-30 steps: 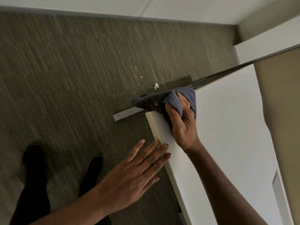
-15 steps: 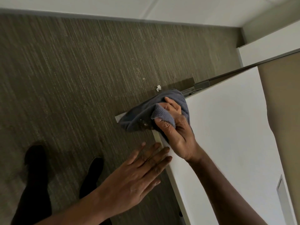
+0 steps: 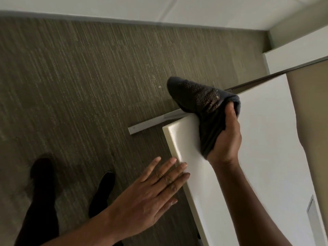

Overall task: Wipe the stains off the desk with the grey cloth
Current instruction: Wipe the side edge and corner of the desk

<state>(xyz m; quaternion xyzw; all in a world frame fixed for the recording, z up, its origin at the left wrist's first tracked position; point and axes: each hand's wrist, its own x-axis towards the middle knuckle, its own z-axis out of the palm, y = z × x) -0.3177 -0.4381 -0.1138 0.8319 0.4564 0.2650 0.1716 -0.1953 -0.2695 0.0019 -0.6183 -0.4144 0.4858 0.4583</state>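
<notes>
While your right hand point(image 3: 225, 139) is gripping the grey cloth point(image 3: 198, 98), your left hand point(image 3: 147, 192) is lying spread by the desk point(image 3: 266, 139); carpet point(image 3: 88, 86) is showing below.

Striped brown carpet point(image 3: 71, 86), white wall point(image 3: 124, 6)

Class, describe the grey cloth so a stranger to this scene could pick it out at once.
Find the white desk above the striped carpet. Near its corner the right hand grips the grey cloth, part jutting past the edge. It is the only dark speckled fabric there.
</notes>
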